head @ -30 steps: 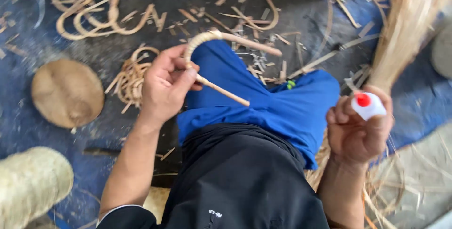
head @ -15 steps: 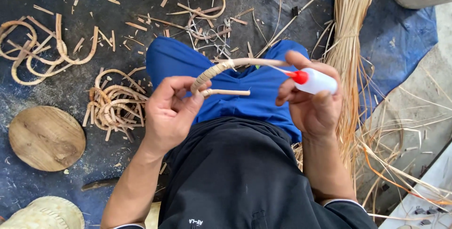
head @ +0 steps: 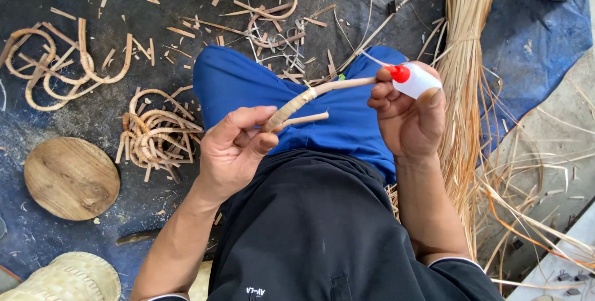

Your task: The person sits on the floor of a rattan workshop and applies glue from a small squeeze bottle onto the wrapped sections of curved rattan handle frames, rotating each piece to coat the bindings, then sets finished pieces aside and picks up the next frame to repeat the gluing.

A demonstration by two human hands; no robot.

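Head view, centre of frame: left hand [head: 232, 149] closed around bent rattan piece [head: 308, 98], wrapped joint turned upward for access. Right hand [head: 409, 112] gripping small white glue bottle [head: 416, 80], red tip touching cane end. Left of frame: round wooden disc [head: 71, 178], rattan coils [head: 155, 132] on dark floor mat [head: 93, 4]. Right: reed bundle [head: 468, 59]. Nothing between hands.
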